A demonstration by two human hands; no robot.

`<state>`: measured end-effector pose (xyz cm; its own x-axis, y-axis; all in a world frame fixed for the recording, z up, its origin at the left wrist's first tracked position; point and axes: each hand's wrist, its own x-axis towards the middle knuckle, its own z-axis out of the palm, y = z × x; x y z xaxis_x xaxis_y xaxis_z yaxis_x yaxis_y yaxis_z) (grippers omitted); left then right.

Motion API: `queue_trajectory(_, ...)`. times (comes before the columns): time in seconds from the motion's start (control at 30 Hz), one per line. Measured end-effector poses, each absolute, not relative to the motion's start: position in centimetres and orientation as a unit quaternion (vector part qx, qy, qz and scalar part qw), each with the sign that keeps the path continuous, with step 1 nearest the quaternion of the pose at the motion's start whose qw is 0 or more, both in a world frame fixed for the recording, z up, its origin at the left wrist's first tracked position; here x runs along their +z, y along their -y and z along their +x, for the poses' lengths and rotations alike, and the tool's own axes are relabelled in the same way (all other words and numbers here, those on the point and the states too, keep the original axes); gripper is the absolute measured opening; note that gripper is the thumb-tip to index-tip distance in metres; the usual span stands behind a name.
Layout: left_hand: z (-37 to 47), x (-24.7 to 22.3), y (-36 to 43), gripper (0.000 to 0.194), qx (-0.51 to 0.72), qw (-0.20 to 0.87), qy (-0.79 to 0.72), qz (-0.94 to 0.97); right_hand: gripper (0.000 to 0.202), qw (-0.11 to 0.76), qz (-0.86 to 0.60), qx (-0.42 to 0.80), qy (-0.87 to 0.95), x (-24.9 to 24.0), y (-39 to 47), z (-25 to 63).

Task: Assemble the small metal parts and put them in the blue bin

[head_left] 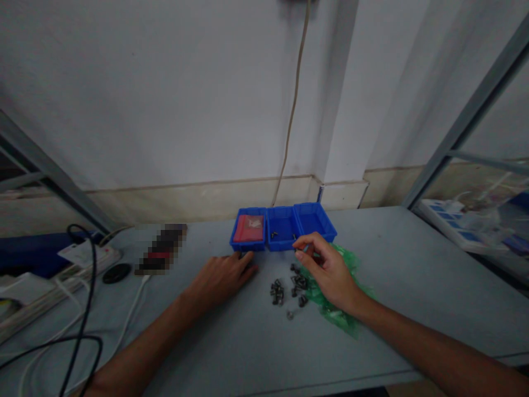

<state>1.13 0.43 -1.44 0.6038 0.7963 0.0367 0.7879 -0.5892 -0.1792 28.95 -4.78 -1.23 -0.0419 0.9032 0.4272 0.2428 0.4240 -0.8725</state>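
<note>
My right hand [324,267] is closed in a pinch at the front edge of the middle blue bin [282,245]. Between its thumb and fingertips is a small dark metal part [296,250], its exact kind too small to make out. Below that hand, small metal parts lie in two loose heaps, a left heap [276,292] and a right heap [299,283]. A crumpled green plastic bag [349,317] lies partly under my right hand and wrist. My left hand [221,278] rests on the table with fingers stretched out, in front of the left blue bin [248,247]. A few small parts sit inside the middle bin.
A red packet [248,229] fills the left bin; the right blue bin [316,220] adjoins the middle one. At left are a pixelated phone-like object [161,251], a black round disc [117,273], cables and a power strip [33,314]. Plastic-wrapped items [458,226] lie far right.
</note>
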Motion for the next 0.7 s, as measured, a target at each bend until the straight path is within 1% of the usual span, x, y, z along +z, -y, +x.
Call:
queue_trajectory(0.13,1.26,-1.83,-0.87,0.029,0.026,0.085,0.430,-0.898,0.020,0.545,-0.403,0.508,0.531,-1.41,4.21,29.12)
queue_trajectory(0.23,1.42,-1.83,-1.03,0.024,0.031,0.079,0.415,-0.906,0.023,0.544,-0.366,0.599,0.460,-1.32,4.00,29.17)
queue_trajectory(0.4,1.61,-1.73,-0.98,0.020,0.011,0.068,0.406,-0.911,0.025,0.543,-0.349,0.647,0.406,-1.10,4.02,29.06)
queue_trajectory(0.7,1.48,-2.04,-1.30,0.024,-0.009,0.053,0.398,-0.916,0.021,0.550,-0.314,0.680,0.369,-1.04,3.80,29.37)
